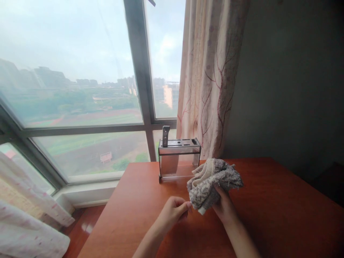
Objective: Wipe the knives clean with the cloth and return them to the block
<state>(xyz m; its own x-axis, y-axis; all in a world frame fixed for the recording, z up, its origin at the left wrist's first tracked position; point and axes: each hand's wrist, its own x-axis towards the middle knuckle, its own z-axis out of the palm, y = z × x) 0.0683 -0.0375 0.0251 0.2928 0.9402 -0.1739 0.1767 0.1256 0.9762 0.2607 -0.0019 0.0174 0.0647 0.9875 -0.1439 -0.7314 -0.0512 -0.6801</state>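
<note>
A folded grey-and-beige fluffy towel [215, 181] is bunched up above the wooden table. My right hand [223, 204] grips it from below, with the thumb on its near side and the other fingers largely hidden. At the towel's lower left edge, my left hand [176, 209] is closed in a pinch, thumb and forefinger meeting at the cloth's border. Behind the towel stands a clear-sided knife block [180, 147] with a slotted dark top. One knife [166, 136] sits upright in its left slot, its dark riveted handle showing. The towel covers the block's lower right corner.
The reddish-brown table [129, 200] extends to both sides, its left edge slanting toward me. Beyond it are large windows [80, 107] with a low white sill [88, 191]. A patterned curtain [212, 79] hangs behind the block, and another curtain [24, 222] is at lower left.
</note>
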